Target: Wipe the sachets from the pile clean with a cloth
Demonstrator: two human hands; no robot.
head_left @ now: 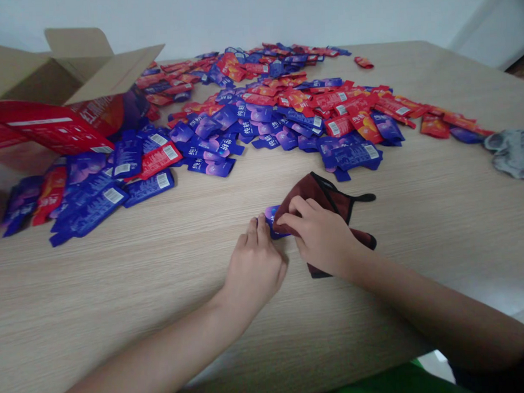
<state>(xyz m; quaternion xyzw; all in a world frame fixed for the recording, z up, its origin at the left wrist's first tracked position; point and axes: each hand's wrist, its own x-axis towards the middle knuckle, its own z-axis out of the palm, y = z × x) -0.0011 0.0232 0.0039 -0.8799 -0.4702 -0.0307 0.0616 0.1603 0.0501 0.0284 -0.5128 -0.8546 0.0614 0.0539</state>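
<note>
Wood-grain tabletop point(161, 263), pale wall point(281, 18) at twelve o'clock, open carton point(75, 71) at ten: right hand point(326, 234) pinches brown cloth point(305, 190); left hand point(258, 259) touches blue packet point(271, 213), grip indeterminable.

Cloth point(305, 195) is looking matt, soft, edged in smooth black binding point(320, 273). Packets point(350, 152) are looking like thin plastic or foil, smooth, faintly glossy. Box point(32, 77) is showing matt cardboard (flaps point(120, 74) are looking uncoated). Table point(161, 269) is showing fine wood grain, smooth, satiny. Rag point(516, 153) is looking rough, crumpled.

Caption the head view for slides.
Left hand touching flat blue packet, right hand holding brown, black-trimmed fabric partly over it.
</note>
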